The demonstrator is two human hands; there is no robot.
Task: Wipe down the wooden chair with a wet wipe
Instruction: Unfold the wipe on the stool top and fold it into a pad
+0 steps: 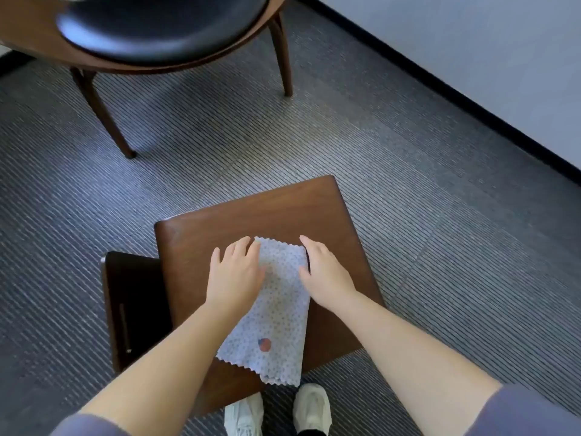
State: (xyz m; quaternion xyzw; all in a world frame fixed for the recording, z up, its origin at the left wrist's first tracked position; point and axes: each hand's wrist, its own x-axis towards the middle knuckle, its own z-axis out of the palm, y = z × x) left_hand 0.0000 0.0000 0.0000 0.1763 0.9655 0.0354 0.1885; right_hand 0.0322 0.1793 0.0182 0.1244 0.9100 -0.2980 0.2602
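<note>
Floor: grey ribbed carpet (408, 184); pale wall (471, 42) with dark skirting at upper right
Task surface: wooden chair (257, 209), its flat brown seat directly below the camera; a darker panel adjoins it on the left
Wet wipe (279, 297): laid flat on the seat; dotted, with zigzag-cut ends; long axis runs from the person outward; near end reaches the seat's front edge
Left hand (235, 272): flat, fingers straight and spread, pressing the wipe's left margin; grasping nothing
Right hand (327, 275): flat, fingers straight, pressing the right margin; grasping nothing
Key relation: both hands sit at the wipe's far end, equally near; bare seat lies beyond the fingertips and to either side
Judgement: wiping appears barely begun
Other items: cushioned chair (163, 29) at upper left, well apart; white shoes (311, 407) below the seat
</note>
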